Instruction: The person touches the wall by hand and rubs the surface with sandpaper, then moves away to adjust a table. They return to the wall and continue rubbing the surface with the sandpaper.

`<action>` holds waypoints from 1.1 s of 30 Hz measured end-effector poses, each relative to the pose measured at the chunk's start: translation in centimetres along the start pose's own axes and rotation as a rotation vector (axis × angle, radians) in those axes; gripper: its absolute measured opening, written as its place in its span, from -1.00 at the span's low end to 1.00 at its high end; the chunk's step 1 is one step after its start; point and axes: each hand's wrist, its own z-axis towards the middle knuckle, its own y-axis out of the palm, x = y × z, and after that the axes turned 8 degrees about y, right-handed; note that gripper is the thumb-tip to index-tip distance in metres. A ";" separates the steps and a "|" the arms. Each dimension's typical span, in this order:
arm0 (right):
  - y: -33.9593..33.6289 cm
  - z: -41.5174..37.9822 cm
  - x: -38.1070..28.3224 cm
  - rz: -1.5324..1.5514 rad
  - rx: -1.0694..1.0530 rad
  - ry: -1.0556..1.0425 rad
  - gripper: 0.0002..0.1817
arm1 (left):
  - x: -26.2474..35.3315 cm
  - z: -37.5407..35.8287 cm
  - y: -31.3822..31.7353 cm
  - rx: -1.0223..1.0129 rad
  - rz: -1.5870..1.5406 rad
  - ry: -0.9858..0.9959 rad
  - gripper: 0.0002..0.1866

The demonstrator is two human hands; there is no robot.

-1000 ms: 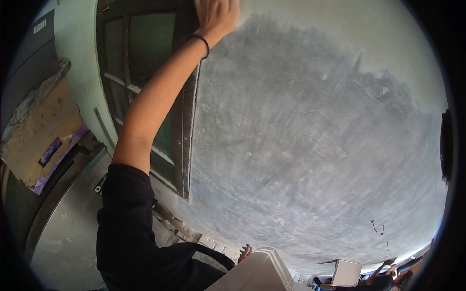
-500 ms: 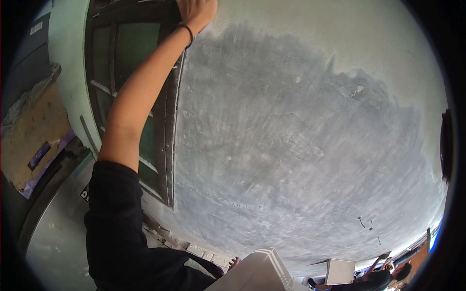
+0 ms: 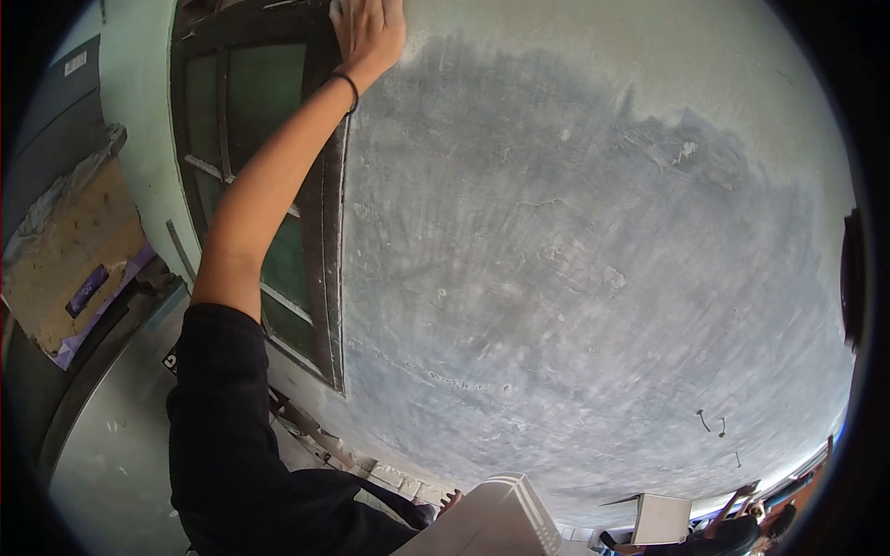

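Observation:
My left hand [image 3: 373, 32] is raised at the upper edge of the view, by the wall [image 3: 556, 269] and the upper corner of the dark window frame [image 3: 329, 269]. Its fingers are bent and close together. The fingertips are cut off, so anything they hold is hidden. A black band [image 3: 349, 91] circles the wrist, and a black sleeve [image 3: 222, 398] covers the upper arm. Low down, only some fingers of my right hand [image 3: 451, 501] show beside a pale, striped object [image 3: 491, 519]; they look apart, with nothing visible in them.
Grey, rough patches cover most of the wall, with pale green paint above. Small dark hooks or wires [image 3: 712, 423] stick out low on the right. Another person [image 3: 732, 533] is at the lower right near a white panel [image 3: 661, 519]. Brown cardboard [image 3: 74, 250] leans at left.
The left hand has shifted slightly up and left at the top of the view, showing more of its fingers. The window and wall sit slightly differently as the view tilts.

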 end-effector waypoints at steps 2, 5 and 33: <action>0.1 -0.8 0.1 0.018 -0.017 0.020 -0.40 | 1.0 1.2 0.0 -0.056 0.019 0.036 -0.35; -0.9 -1.7 -0.1 -0.054 -0.010 -0.016 -0.41 | 1.5 3.5 0.8 0.007 0.017 0.082 -0.36; 1.4 -1.2 -0.7 -0.040 -0.109 -0.197 -0.38 | 0.1 2.3 1.0 -0.006 0.019 -0.070 -0.35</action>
